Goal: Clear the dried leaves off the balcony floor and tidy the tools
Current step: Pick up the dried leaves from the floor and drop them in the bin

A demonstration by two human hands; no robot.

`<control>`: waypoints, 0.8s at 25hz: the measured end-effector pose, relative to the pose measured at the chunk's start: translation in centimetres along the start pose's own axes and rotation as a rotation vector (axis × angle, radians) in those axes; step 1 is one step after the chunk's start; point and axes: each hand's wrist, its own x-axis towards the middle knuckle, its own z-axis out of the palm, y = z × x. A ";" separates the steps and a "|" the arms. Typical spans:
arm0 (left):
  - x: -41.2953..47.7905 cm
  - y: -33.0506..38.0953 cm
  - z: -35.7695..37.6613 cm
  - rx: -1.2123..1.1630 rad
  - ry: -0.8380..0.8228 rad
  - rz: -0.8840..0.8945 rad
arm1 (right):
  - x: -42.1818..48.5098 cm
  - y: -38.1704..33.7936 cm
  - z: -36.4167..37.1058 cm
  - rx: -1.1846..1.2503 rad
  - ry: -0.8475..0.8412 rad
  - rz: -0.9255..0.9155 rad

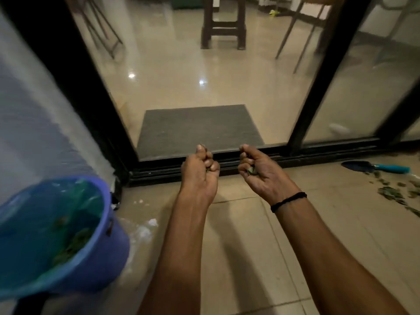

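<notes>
Here your two bare hands are held out side by side over the beige tiled balcony floor point(238, 246), just short of the black sliding-door track point(272, 160). Your left hand point(200, 176) is curled into a closed fist, palm turned up, with a few bits of dried leaf just showing between the fingers. Your right hand point(261, 173) is cupped palm up with its fingers folded in over a small greenish dried leaf point(250, 170) lying in the palm; a thin black thread band point(288, 201) circles that wrist. Both forearms reach straight forward, the hands a little apart and not touching.

The rest of the scattered dried leaves point(395, 194) lie on the tiles well off to your right, just beside a small garden trowel with a dark blue blade and teal handle point(377, 167) resting flat by the track. To your lower left stands a blue plastic bucket lined with a green bag point(106, 223), with some leaves already in it. Beyond the glass, a grey ribbed doormat point(200, 130) lies on the indoor floor.
</notes>
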 end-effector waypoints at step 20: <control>-13.3 19.4 -15.5 0.378 0.777 0.705 | -5.2 23.0 19.3 -0.852 -0.586 -0.113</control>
